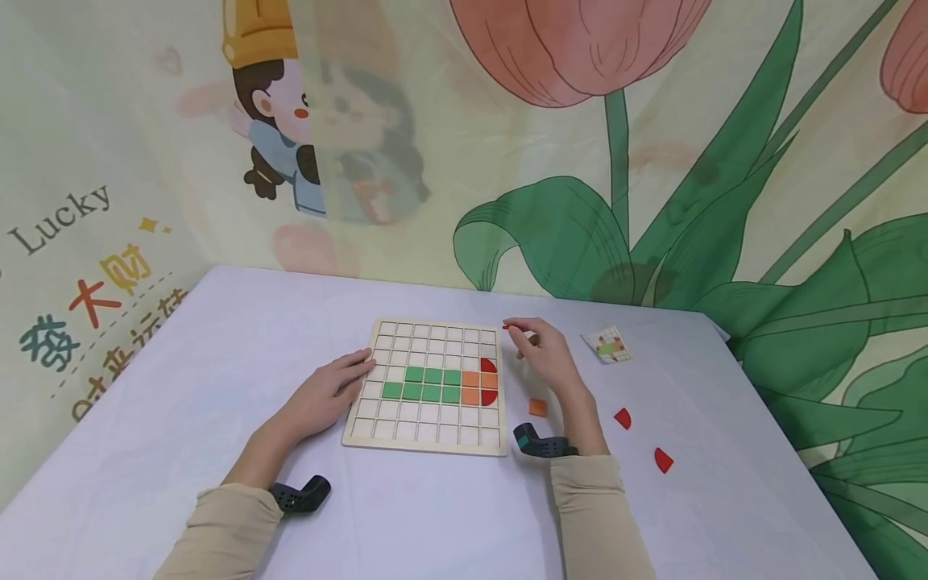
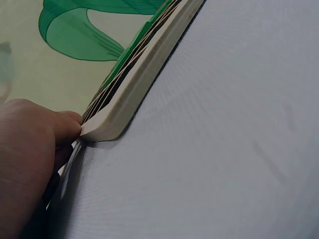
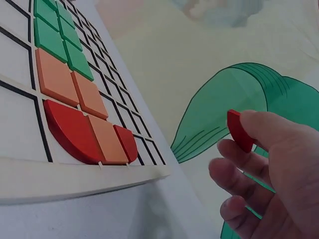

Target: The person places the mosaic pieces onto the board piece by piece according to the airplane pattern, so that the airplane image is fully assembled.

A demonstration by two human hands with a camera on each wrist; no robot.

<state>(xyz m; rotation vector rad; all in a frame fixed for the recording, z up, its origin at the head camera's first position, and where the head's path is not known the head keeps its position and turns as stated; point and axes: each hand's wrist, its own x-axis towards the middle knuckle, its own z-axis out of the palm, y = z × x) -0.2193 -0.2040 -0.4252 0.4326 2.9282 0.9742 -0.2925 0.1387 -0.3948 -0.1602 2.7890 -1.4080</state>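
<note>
A wooden grid board (image 1: pixel 423 443) lies on the white-covered table. Green squares (image 1: pixel 431 393) fill part of two rows, with orange squares (image 1: pixel 470 395) at their right end. Two red quarter-circle pieces (image 1: pixel 489 398) sit in the right column, above and below an orange square. My left hand (image 1: pixel 319 397) rests beside the board, its extended fingers touching the left edge. Between thumb and index finger, my right hand (image 1: pixel 545 352) pinches a red quarter-circle piece (image 3: pixel 239 130), raised near the board's upper right corner. The other right fingers are loosely bent.
Right of the board lies a loose orange square (image 1: pixel 537 407). Two more red quarter-circles, one farther (image 1: pixel 623 418) and one nearer (image 1: pixel 663 460), lie beyond the right forearm. A small pattern card (image 1: pixel 608 345) is at the back right. Behind the table hangs a printed curtain (image 1: pixel 406 234).
</note>
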